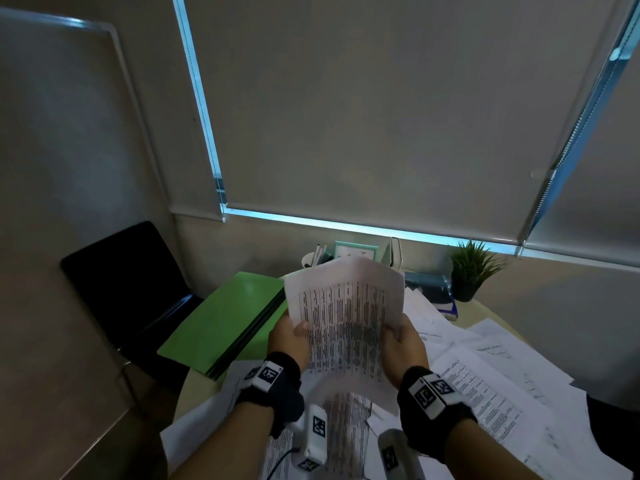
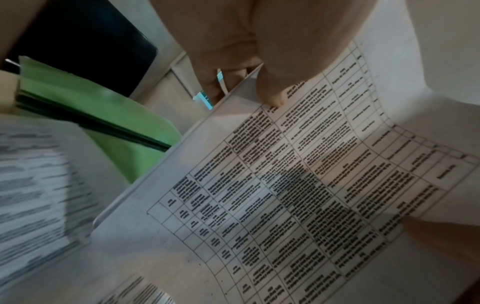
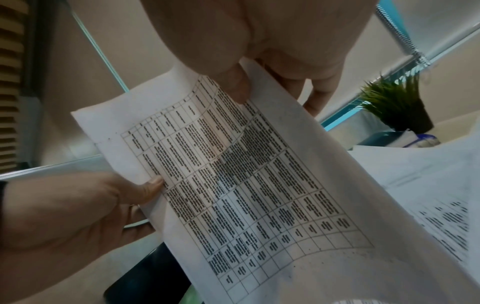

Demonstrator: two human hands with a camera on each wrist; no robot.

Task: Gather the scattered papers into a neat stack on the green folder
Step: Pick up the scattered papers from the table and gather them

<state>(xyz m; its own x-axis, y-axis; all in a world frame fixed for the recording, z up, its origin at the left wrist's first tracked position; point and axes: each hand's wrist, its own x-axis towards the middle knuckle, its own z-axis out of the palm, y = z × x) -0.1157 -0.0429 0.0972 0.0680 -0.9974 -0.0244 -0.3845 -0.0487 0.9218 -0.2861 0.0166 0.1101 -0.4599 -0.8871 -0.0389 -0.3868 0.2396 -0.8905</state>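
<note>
Papers [image 1: 346, 317] were up in the air in front of the person, a thin bunch with a printed table on top, held upright over the surface [image 1: 194, 386] and well off the green folder [image 1: 225, 323], which sat to the left with nothing on it yet. Lots more loose sheets [image 1: 502, 375] were spread across the right side near a little potted plant [image 1: 471, 271].

What could've gone wrong, I'd guess: the bunch was bowing in the middle and the top corners flopped outward, so a sheet could've slipped out or creased if the grip loosened on the way over. The sheets also didn't look squared up, so setting them down as they were would've given a messy pile.

Left hand [image 1: 289, 337] pinched the left edge, thumb [image 2: 272, 94] on the printed side and the other fingers behind. Right hand [image 1: 403, 348] gripped the right edge the same way, thumb [image 3: 233, 82] in front. Both wrists were raised, palms facing each other.
</note>
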